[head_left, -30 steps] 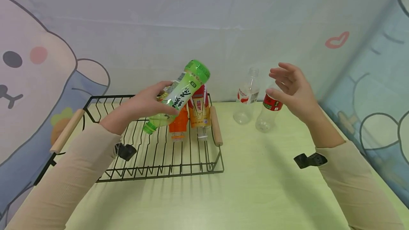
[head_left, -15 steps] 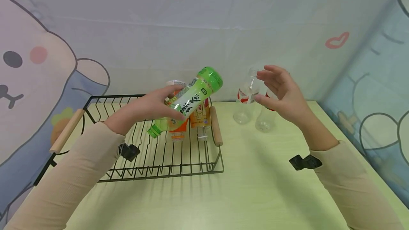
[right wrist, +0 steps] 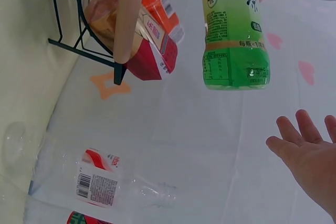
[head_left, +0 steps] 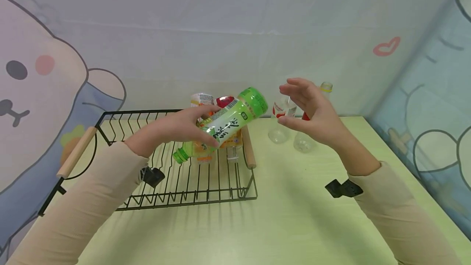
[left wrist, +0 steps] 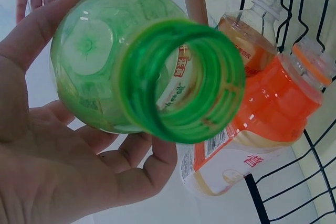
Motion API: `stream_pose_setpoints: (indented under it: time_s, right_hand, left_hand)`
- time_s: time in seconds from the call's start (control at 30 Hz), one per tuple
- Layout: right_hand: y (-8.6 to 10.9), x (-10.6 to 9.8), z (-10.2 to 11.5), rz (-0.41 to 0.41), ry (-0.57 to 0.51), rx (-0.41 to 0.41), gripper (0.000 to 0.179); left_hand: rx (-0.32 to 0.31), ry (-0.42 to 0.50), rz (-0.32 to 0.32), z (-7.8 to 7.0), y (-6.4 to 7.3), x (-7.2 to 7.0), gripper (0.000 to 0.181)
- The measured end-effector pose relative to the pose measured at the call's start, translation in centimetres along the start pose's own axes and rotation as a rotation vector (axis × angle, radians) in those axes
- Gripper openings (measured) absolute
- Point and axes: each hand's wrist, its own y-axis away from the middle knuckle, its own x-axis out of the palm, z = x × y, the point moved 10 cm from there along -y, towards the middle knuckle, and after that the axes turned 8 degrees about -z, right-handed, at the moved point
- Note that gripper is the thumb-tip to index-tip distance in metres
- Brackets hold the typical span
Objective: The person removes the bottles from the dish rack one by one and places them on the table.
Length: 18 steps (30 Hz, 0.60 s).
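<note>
My left hand point(head_left: 180, 126) grips a green plastic tea bottle point(head_left: 237, 122) round its body, above the wire rack. The bottle is tilted, its base up to the right and its neck down to the left. In the left wrist view the bottle's mouth point(left wrist: 184, 80) is uncapped. My right hand point(head_left: 312, 111) is raised right of the bottle's base, apart from it, with its thumb spread from the fingers and nothing held. In the rack, partly hidden behind the tea bottle, an orange-labelled bottle point(left wrist: 273, 103) and a red-and-yellow-labelled bottle point(right wrist: 149, 53) lean neck down.
The black wire rack point(head_left: 184, 204) has wooden handles, one point(head_left: 248, 146) at its right side. Two clear bottles stand upright at the table's back: one with a white-and-red label point(head_left: 278, 134), the other point(head_left: 303, 144) with a red label, partly behind my right hand. A printed cloth hangs behind.
My left hand has carried the tea bottle right and slightly down, its base lowering. My right hand has moved left, from beside the red-labelled bottle towards the tea bottle's base.
</note>
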Motion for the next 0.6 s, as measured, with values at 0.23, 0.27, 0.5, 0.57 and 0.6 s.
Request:
stream_pose_setpoints:
  time_s: [0.23,0.27,0.5,0.57,0.6]
  right_hand:
    - [0.2,1.3,-0.3,0.041,0.077,0.031,0.070]
    - [0.2,1.5,-0.3,0.049,0.087,0.036,0.070]
    - [0.5,2.8,-0.7,0.107,0.084,0.057,0.071]
    - [0.4,3.1,-0.9,0.116,0.090,0.063,0.071]
    - [0.4,3.2,-0.9,0.120,0.095,0.065,0.071]
  left_hand:
    - [0.005,-0.030,0.039,-0.2,-0.1,0.9,0.084]
    - [0.004,-0.034,0.047,-0.2,-0.1,1.0,0.084]
    - [0.003,-0.097,0.069,-0.6,-0.1,1.8,0.086]
    - [0.013,-0.095,0.075,-0.8,-0.1,2.0,0.086]
    - [0.016,-0.089,0.082,-0.9,-0.1,2.1,0.085]
